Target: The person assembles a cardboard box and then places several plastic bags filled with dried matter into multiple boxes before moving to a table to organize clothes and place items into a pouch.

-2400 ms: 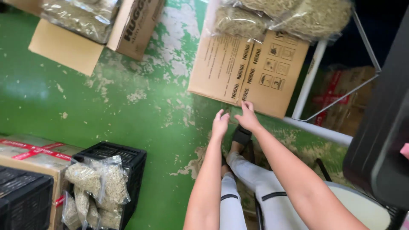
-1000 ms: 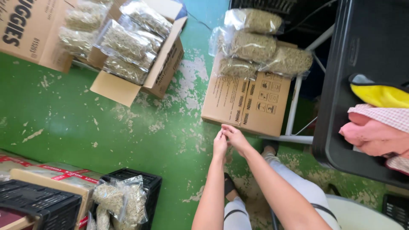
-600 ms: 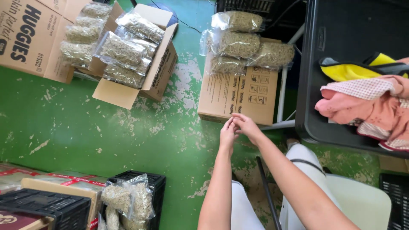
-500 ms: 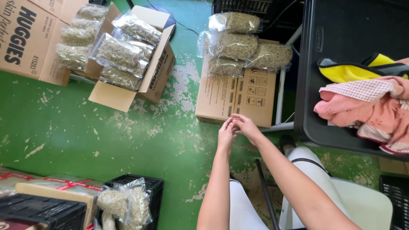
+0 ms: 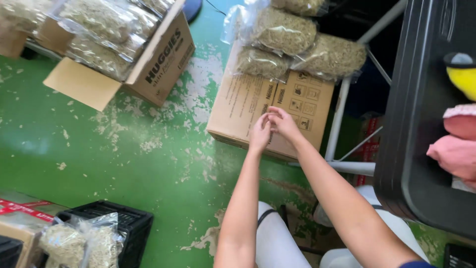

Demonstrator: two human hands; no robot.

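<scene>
My left hand (image 5: 260, 133) and my right hand (image 5: 285, 124) are held out together, fingertips touching each other. The fingers are curled in and I see nothing between them. Both hands hover in front of a closed brown cardboard box (image 5: 238, 106) standing on the green floor. Clear bags of dry greenish-tan plant matter (image 5: 285, 37) are stacked on top of that box. My legs in light trousers show below my arms.
An open cardboard box (image 5: 158, 64) full of the same bags (image 5: 94, 22) stands at upper left. A black crate (image 5: 131, 226) with more bags (image 5: 79, 243) sits at lower left beside a taped box (image 5: 22, 211). A black bin (image 5: 421, 149) with pink cloth (image 5: 453, 149) and a white metal frame (image 5: 342, 111) are on the right.
My hands stay joined and now reach further forward, overlapping the box front. The view has swung, so the bin fills the right edge and the open box sits closer.
</scene>
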